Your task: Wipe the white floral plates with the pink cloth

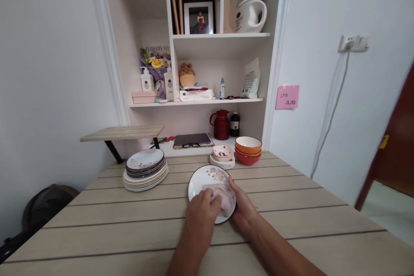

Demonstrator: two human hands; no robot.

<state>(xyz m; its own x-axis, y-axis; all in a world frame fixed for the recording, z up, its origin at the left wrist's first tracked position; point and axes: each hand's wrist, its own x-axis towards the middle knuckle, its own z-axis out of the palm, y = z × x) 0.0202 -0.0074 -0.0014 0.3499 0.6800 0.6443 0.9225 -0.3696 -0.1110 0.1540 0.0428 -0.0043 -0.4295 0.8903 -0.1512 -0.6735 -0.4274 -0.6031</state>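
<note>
In the lower middle of the frame, a white plate (201, 180) with brown flowers and a dark rim is lying between two bare hands. The right hand (245, 214) is grasping the plate at its right edge: the thumb is resting over the rim, and the other fingers are going below, where I cannot see them well. This grip is probably giving the plate support from the side and from underneath, so it is not turning. I cannot tell if its bottom is touching the tabletop (129, 233).

The left hand (203, 206) is holding a pale pink cloth (228, 200) with bent fingers and is pressing it on the face of the plate. The cloth is lying bunched, perhaps because this way the fingers are having a thicker pad.

At the left of the frame, a stack of plates (146, 170) is standing, the dark-rimmed ones above the pale ones; such sorting is likely making the pile more stable. Right of the centre, a small dish (223, 152) is sitting on small saucers (222, 164), and just beside them bowls (248, 152) are nesting together, which is seemingly saving space.
</note>
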